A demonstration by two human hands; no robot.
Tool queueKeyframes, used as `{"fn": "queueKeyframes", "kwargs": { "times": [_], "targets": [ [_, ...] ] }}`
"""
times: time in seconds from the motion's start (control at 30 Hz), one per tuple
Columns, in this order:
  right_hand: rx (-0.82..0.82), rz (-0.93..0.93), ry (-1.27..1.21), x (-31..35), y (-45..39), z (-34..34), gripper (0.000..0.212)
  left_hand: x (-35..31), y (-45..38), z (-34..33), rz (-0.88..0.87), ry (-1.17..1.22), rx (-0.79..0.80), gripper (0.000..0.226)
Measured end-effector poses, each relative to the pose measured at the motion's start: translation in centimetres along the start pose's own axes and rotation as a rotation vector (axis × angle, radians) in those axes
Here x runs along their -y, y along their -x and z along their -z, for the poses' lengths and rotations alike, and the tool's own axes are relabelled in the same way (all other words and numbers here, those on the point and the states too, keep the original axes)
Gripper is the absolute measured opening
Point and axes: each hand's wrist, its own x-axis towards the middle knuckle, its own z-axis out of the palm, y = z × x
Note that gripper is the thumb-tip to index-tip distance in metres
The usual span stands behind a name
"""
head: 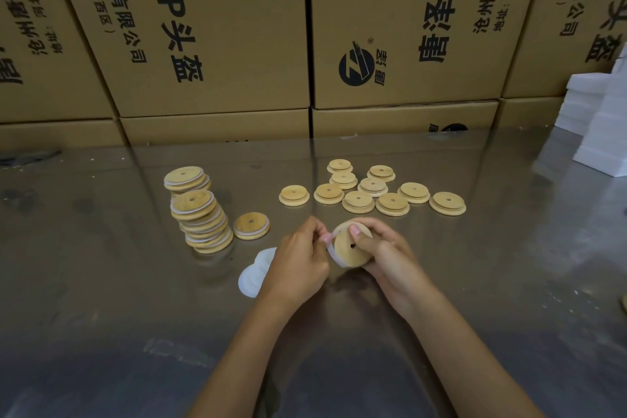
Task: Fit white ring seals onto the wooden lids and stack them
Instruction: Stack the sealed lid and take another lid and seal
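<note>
While cardboard boxes (217, 44) wall the steel table (101, 299), leaning stacks of sealed lids (203, 214) stand left, bare lids (373, 193) right. Right hand (383, 254) grips a wooden lid (349, 248); left hand (298, 261) pinches its white ring seal (329, 248). Spare seals (252, 275) lie beside.

Steel table (475, 282) bears wooden lids (373, 193), white rings (254, 273).

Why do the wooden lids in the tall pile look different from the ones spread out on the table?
The stacked lids are piled flat side up with white seals showing at their edges; the loose lids lie singly, step side up, showing no white seals. Both are round, wooden, with a centre hole.
</note>
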Motion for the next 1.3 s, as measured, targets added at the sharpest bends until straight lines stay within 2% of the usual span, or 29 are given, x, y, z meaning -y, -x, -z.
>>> {"fn": "queueKeyframes", "kwargs": {
  "times": [0.2,0.37,0.7,0.83,1.0,1.13,1.3],
  "targets": [
    [-0.078,-0.075,-0.140,0.2,-0.3,0.1,0.024,-0.3,0.1,0.0,-0.015,0.053,0.066,0.013],
    [-0.059,-0.091,-0.230,0.1,-0.4,0.0,0.020,-0.8,0.4,-0.4,-0.003,0.176,0.050,0.013],
    [-0.103,-0.063,-0.350,0.2,-0.7,0.2,0.008,-0.9,0.6,-1.2,0.059,0.165,0.049,0.010],
    [-0.092,-0.041,-0.255,0.0,-0.6,0.1,0.015,-0.9,0.4,-1.0,0.052,0.196,0.000,0.011],
    [-0.022,-0.021,0.011,0.2,-0.1,0.0,0.018,-0.6,-0.4,-0.2,0.100,0.443,-0.135,0.019],
    [0.055,0.006,0.190,-0.2,0.1,-0.4,0.020,-0.3,-0.6,-0.1,0.187,0.503,-0.074,0.020],
    [0.082,0.045,0.149,-0.3,0.1,-0.2,0.014,-0.1,-0.8,0.4,0.219,0.494,-0.011,0.017]
  ]
}}
